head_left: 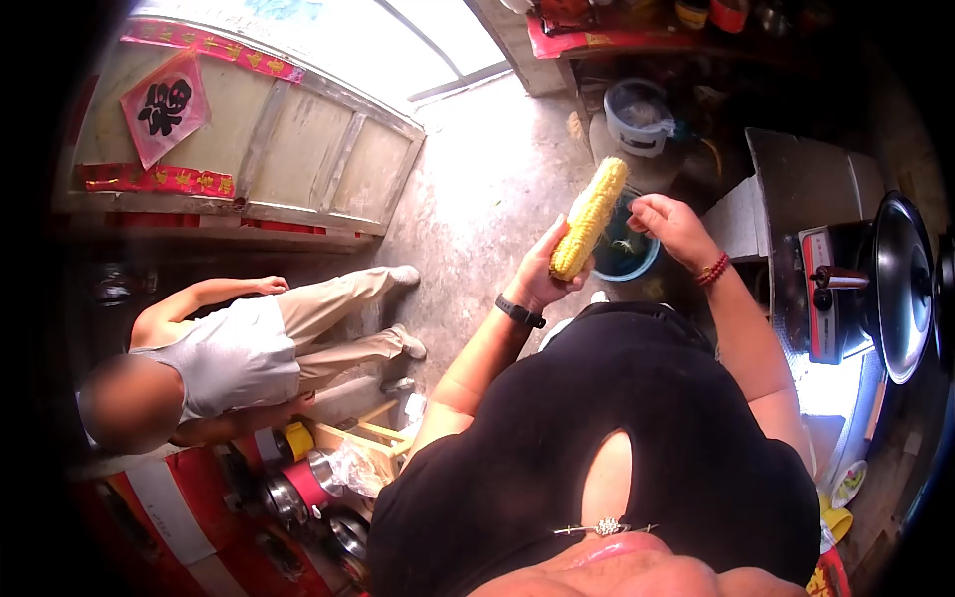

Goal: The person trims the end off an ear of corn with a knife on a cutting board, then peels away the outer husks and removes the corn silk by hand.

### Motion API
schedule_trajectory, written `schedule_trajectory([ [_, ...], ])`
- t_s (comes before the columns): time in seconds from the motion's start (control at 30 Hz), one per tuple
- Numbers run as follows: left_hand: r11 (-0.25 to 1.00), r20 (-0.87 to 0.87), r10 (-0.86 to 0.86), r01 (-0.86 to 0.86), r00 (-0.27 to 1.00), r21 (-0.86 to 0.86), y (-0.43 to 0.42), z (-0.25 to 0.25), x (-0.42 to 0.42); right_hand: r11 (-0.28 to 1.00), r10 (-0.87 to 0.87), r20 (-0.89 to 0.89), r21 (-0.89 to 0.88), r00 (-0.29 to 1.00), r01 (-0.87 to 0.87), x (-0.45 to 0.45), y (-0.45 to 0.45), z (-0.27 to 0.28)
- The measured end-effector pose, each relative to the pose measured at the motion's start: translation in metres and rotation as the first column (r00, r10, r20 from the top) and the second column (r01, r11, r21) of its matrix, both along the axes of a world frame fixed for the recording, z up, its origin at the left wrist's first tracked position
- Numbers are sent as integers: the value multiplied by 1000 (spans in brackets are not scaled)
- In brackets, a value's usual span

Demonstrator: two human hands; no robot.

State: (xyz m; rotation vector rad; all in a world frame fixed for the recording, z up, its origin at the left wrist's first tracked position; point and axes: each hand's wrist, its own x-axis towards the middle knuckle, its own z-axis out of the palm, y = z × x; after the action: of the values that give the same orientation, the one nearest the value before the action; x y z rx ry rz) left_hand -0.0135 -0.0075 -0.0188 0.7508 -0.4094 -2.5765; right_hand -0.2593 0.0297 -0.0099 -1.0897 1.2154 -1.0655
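- Left hand: fingers clamped around the near end of a corn cob, which slants toward the far right.
- Right hand: right of the cob, fingers curled together; I cannot tell whether they pinch anything.
- A blue-rimmed bucket sits below, a pale bucket farther off.

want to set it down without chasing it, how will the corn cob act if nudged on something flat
The corn cob looks rounded and elongated, so it would probably roll sideways. It juts out straight from the left grip, held near one end, so it is likely stiff.
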Motion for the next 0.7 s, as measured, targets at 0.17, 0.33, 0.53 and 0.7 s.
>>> schedule_trajectory([
  [0.17,794,424,156,142,892,-591,15,15,-26,925,-213,520,381,827,-1,24,-1,1],
  [0.33,561,504,365,247,783,-790,14,0,-38,930,-304,602,355,739,93,19,9,-4],
  [0.53,789,692,225,289,686,-543,-5,5,-28,920,-380,660,341,648,192,8,23,1],
  [0.7,747,722,282,327,632,-579,-25,13,-21,909,-416,588,296,694,295,-7,25,-6],
])
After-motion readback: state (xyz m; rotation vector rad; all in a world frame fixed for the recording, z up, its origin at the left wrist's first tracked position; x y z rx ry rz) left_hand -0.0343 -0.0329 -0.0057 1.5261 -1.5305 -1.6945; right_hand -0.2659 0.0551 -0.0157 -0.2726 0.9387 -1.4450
